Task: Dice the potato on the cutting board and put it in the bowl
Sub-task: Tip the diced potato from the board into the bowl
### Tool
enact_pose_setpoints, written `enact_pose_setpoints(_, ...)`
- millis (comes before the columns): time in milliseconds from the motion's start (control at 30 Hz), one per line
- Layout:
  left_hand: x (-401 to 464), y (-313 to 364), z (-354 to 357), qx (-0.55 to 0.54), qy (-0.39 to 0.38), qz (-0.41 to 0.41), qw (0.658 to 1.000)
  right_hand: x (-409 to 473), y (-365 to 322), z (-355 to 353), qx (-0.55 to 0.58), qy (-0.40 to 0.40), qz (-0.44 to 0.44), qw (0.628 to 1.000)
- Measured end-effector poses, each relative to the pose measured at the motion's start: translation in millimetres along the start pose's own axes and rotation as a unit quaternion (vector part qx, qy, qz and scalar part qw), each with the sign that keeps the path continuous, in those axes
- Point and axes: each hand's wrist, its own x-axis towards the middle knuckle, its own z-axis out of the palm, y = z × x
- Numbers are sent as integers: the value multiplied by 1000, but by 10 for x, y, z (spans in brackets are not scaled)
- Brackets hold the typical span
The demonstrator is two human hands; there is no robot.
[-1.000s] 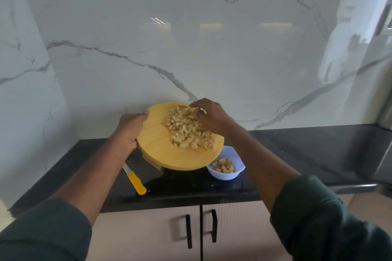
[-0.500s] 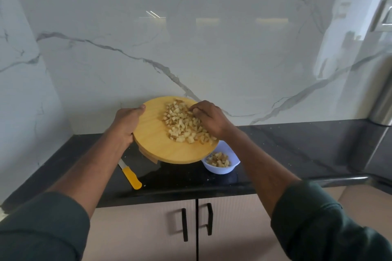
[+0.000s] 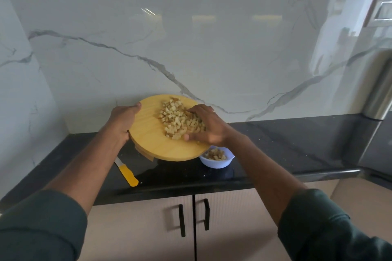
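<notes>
A round wooden cutting board [image 3: 152, 133] is lifted off the black counter and tilted down to the right. My left hand [image 3: 123, 118] grips its left rim. A heap of diced potato [image 3: 178, 118] lies on the board's right half. My right hand [image 3: 206, 126] rests on the heap's right side with fingers spread and slightly bent over the pieces. Under the board's lower right edge stands a small white bowl [image 3: 218, 162] holding some diced potato [image 3: 215, 154]; the board hides part of it.
A knife with a yellow handle [image 3: 127, 174] lies on the black counter [image 3: 297, 146] below the board's left side. A marble wall rises behind. A steel appliance [image 3: 379, 85] stands at the far right. Cabinet doors with black handles [image 3: 194, 218] sit below the counter edge.
My right hand has slid down the potato heap toward the board's lower right edge. The board stays lifted in my left hand.
</notes>
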Motion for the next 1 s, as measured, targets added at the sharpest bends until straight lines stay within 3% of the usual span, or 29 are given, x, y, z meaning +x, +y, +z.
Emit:
enact_pose_setpoints(500,-21,25,56,-10,6,1,1000,-171,8,122,-31,84,-3,996)
enact_pose_setpoints(1000,-10,30,36,-5,11,-2,1000,-233,-67,78,-57,82,-3,995)
